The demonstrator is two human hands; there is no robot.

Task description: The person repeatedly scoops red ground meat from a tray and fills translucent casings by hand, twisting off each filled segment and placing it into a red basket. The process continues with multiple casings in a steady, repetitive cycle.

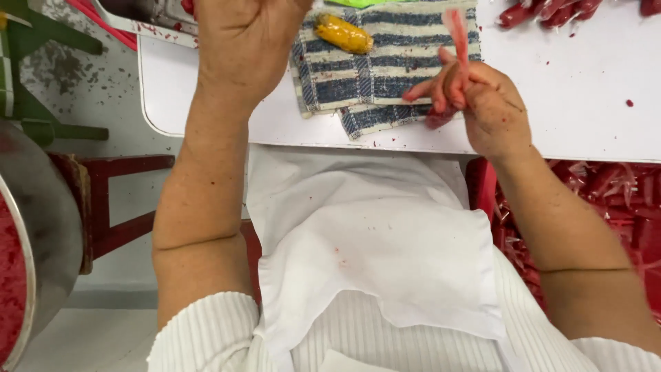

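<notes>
Clearly, right hand (482, 96) pinched thin pink plastic sleeve (456, 27) upright over striped cloth (385, 62) at table edge (551, 148); left hand (241, 41) raised, grip hidden, couldn't tell. Wet red fingers (420, 91) risked slip, sleeve dropping onto white apron (385, 248)

Thin pink plastic tube (456, 34) stands upright, stained red.

The person wears a white ribbed top with short sleeves (200, 331) that end at the upper arms, leaving both forearms bare. A white cloth apron (372, 255) covers the lap, creased and dotted with a few small red specks. Red stains mark the right hand (482, 100).
</notes>
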